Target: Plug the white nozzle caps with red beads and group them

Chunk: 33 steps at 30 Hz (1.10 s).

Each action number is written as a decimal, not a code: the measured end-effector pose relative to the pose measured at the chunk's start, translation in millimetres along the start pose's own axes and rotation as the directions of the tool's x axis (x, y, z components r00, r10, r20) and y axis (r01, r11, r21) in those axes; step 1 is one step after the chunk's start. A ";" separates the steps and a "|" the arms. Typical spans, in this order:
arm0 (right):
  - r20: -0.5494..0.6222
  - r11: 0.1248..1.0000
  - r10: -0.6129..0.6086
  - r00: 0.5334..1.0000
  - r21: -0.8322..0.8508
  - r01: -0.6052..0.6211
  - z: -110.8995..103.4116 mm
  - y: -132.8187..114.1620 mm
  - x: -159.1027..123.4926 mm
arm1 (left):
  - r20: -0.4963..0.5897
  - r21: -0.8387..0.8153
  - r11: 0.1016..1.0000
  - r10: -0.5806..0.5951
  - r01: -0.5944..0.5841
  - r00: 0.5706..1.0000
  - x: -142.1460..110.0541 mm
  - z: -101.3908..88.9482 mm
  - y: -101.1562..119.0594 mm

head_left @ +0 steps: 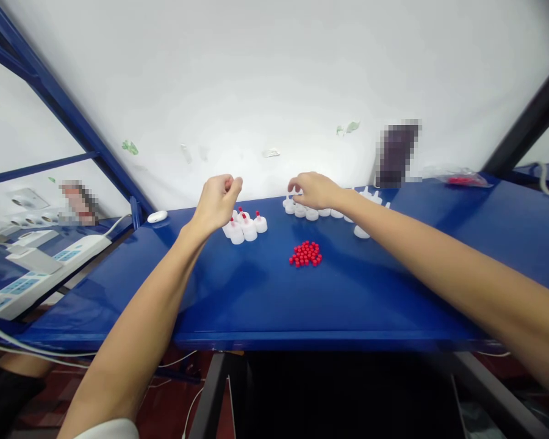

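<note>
My left hand [219, 200] is closed, thumb against curled fingers, raised just above a group of white nozzle caps [249, 231] with small red tips on their spouts. Whatever it may hold is hidden. Over the left end of a larger group of white nozzle caps [312, 214], bare spouts up, hovers my right hand [315, 189]. Its fingers are bent downward with a gap between thumb and forefinger, and nothing shows gripped there. A cluster of small red caps [305, 254] lies on the blue table [256, 305] between the two groups, closer to me.
A white wall [265, 91] rises behind the table. A white oval case [157, 216] lies at the back left, a clear bag with red contents [466, 179] at the back right. A blurred dark object [397, 155] leans on the wall. Power strips [50, 274] stand at left.
</note>
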State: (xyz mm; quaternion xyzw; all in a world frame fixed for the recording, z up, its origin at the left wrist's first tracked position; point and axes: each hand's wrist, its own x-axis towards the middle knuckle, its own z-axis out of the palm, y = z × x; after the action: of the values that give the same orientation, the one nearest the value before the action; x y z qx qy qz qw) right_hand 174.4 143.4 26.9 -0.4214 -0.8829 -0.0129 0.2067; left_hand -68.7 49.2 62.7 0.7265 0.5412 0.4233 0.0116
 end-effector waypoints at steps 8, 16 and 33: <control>0.149 0.991 0.088 0.985 0.084 -0.101 1.3 21.9 -5.8 | 0.255 0.010 0.908 0.403 -0.419 0.879 -26.1 22.0 41.6; 0.205 0.995 0.105 0.973 -0.023 -0.102 -3.8 11.6 -8.3 | 0.788 -0.084 0.965 0.217 -0.249 0.577 -36.6 42.2 34.9; 0.142 1.000 -0.024 0.990 0.000 0.024 -23.7 -16.1 -93.1 | 0.755 -0.082 0.936 0.284 -0.343 0.592 -38.7 51.3 35.5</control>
State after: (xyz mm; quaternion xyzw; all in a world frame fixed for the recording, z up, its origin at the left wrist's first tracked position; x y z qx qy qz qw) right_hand 222.9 59.6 16.0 -0.4107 -0.9004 0.0142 0.1427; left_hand -11.2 26.2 23.4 0.9193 0.3651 0.0577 0.1351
